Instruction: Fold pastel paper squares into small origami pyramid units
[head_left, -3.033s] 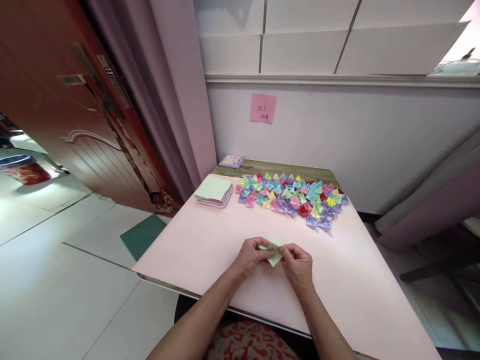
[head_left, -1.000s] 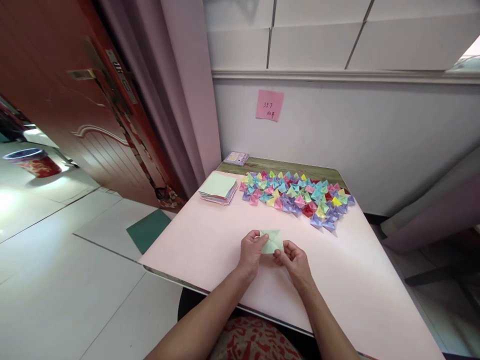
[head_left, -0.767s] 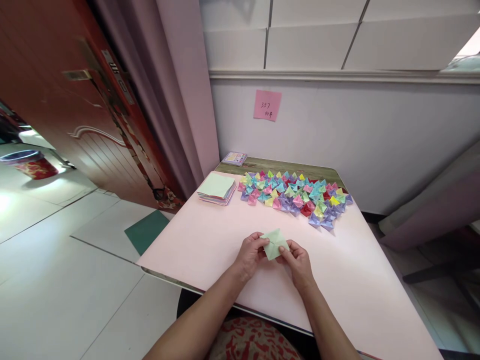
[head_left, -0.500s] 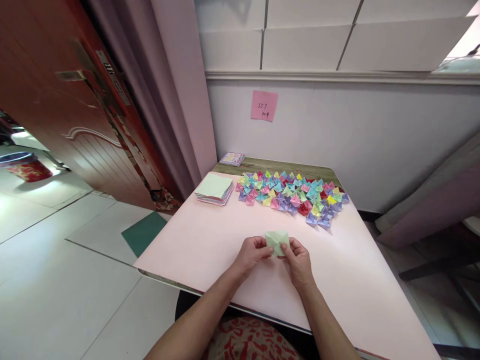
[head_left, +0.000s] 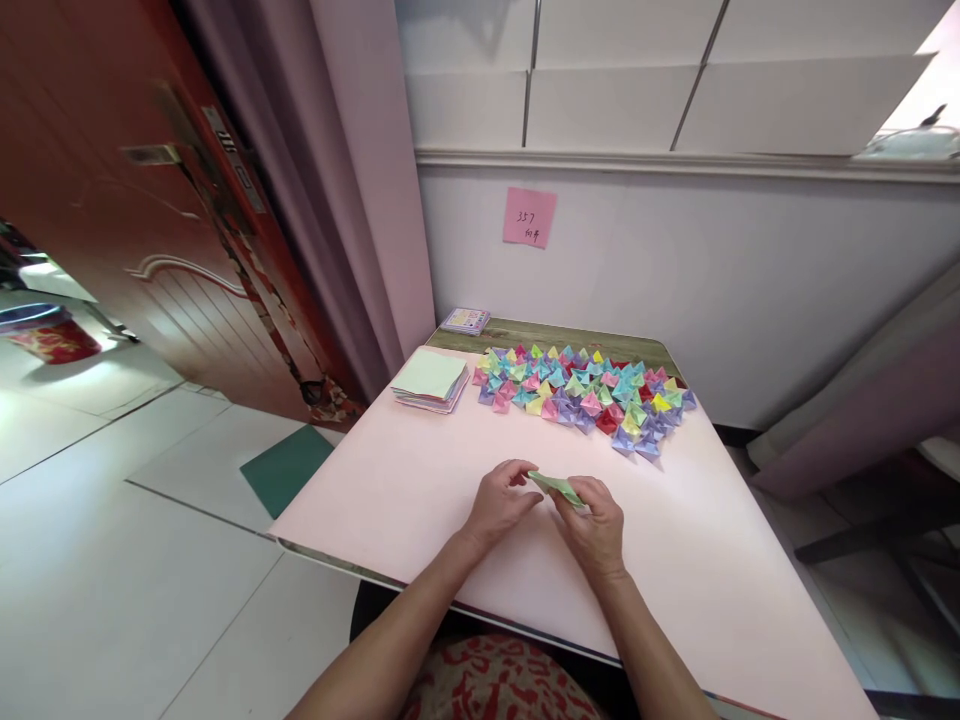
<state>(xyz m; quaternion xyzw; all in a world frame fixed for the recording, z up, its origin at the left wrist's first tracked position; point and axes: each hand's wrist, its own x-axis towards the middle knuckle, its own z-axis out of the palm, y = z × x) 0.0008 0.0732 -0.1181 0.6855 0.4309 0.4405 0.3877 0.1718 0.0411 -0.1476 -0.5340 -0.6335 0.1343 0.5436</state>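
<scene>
Right hand point(head_left: 597, 528) pinches part-folded pale-green paper point(head_left: 556, 485); left hand point(head_left: 501, 507) gapes empty; multicoloured paper peaks point(head_left: 591, 402) look done, square pastel sheets point(head_left: 430, 374) unfolded.

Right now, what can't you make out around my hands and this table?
In the head view:
Underside of the folded green paper: turned away, partly behind the right hand.
Whether the left hand touches that paper: too small to tell.
Inside of the paper stack: covered by its top sheet.
Text on the printed packet: too small.

The person wears a brown garment point(head_left: 499, 682) with red blotches, perhaps with black trousers point(head_left: 367, 608).
</scene>
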